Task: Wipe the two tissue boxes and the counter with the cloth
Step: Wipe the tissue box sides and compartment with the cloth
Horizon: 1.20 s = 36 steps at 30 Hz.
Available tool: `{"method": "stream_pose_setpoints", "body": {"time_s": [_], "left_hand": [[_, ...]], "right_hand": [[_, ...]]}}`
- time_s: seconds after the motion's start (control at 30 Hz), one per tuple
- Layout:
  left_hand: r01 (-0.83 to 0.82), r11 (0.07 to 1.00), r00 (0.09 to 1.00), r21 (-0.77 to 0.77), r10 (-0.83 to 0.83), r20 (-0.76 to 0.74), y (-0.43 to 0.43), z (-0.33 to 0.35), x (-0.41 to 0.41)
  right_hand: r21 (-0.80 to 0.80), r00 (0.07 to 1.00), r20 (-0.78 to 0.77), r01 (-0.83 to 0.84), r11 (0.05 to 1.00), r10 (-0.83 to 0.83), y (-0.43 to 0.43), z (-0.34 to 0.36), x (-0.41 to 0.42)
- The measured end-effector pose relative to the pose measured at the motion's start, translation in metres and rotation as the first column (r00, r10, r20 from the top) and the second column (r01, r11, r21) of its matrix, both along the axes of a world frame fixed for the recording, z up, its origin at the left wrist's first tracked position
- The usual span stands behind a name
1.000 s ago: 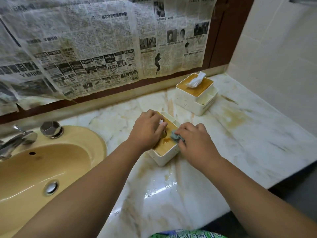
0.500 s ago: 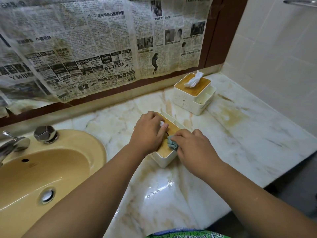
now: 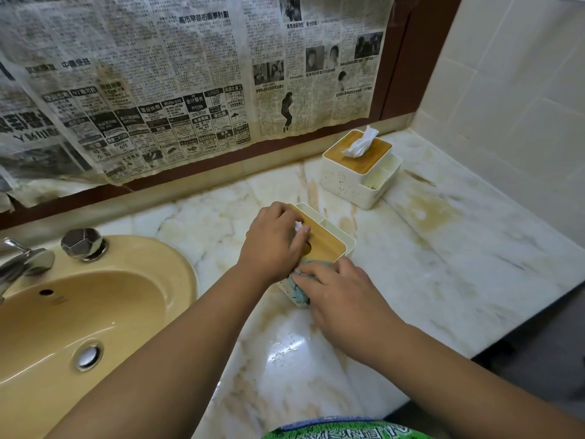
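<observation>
Near tissue box (image 3: 327, 245): white body, wooden lid, on the counter (image 3: 443, 264) mid-frame, just right of the sink (image 3: 133, 274). Its side compartment faces the back wall.

Cloth (image 3: 300, 291): blue-green, bunched, pressed against the box's front corner, reaching down to the counter.

Right hand (image 3: 345, 299): fingers bent over the cloth, gripping it against the box. It covers most of the cloth and the box's front wall.

Left hand (image 3: 272, 245): on top of the box, fingers curled over the lid's left part, holding the box. A bit of white tissue shows at the fingertips. The hand hides the lid opening.

Far tissue box (image 3: 349, 182): same type, well apart, near the back right corner. A white tissue (image 3: 362, 144) sticks up from its lid. Not touched.

Counter is pale marble with brown veins. There is a yellow-brown stain (image 3: 440, 213) to the right of the near box and a wet shiny patch (image 3: 285, 350) in front of it.

The sink is yellow, with a metal drain (image 3: 88, 356), a chrome faucet (image 3: 22, 261) at the left edge and a faceted knob (image 3: 83, 243).

Newspaper (image 3: 158, 74) covers the surface behind the counter. A dark brown frame (image 3: 402, 58) shows at its right and below. White tiled wall (image 3: 522, 106) on the right. Green patterned fabric (image 3: 342, 430) at the bottom edge.
</observation>
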<state>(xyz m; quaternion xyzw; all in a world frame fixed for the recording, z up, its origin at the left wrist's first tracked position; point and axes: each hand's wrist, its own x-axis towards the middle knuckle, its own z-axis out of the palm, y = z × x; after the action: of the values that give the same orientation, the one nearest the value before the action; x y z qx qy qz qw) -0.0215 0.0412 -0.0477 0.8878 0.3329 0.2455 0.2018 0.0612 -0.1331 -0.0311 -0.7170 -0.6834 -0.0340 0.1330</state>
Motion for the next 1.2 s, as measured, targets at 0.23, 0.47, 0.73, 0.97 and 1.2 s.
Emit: {"method": "stream_pose_setpoints", "body": {"time_s": [0.23,0.47,0.73,0.97,1.2], "left_hand": [[-0.004,1.000,1.000,-0.003,0.004,-0.008,0.000,0.000,0.001],[-0.012,1.000,1.000,-0.003,0.012,0.003,-0.002,0.001,0.001],[-0.014,1.000,1.000,0.018,0.014,0.006,-0.002,0.000,0.000],[-0.035,0.999,0.999,0.017,0.035,-0.022,-0.005,0.004,0.000],[-0.095,0.995,0.995,0.026,0.096,-0.028,-0.011,0.005,0.005]], "right_hand": [[-0.032,0.995,-0.026,0.090,0.995,-0.091,0.000,0.004,0.034],[-0.028,0.983,-0.074,0.168,0.985,-0.170,0.007,0.006,0.042],[0.064,0.942,-0.335,0.029,0.998,-0.006,-0.010,-0.007,-0.004],[0.007,0.270,-0.953,0.473,0.881,-0.137,-0.038,-0.012,0.024],[-0.169,-0.098,-0.985,0.658,0.734,-0.138,-0.015,-0.041,0.064]]}}
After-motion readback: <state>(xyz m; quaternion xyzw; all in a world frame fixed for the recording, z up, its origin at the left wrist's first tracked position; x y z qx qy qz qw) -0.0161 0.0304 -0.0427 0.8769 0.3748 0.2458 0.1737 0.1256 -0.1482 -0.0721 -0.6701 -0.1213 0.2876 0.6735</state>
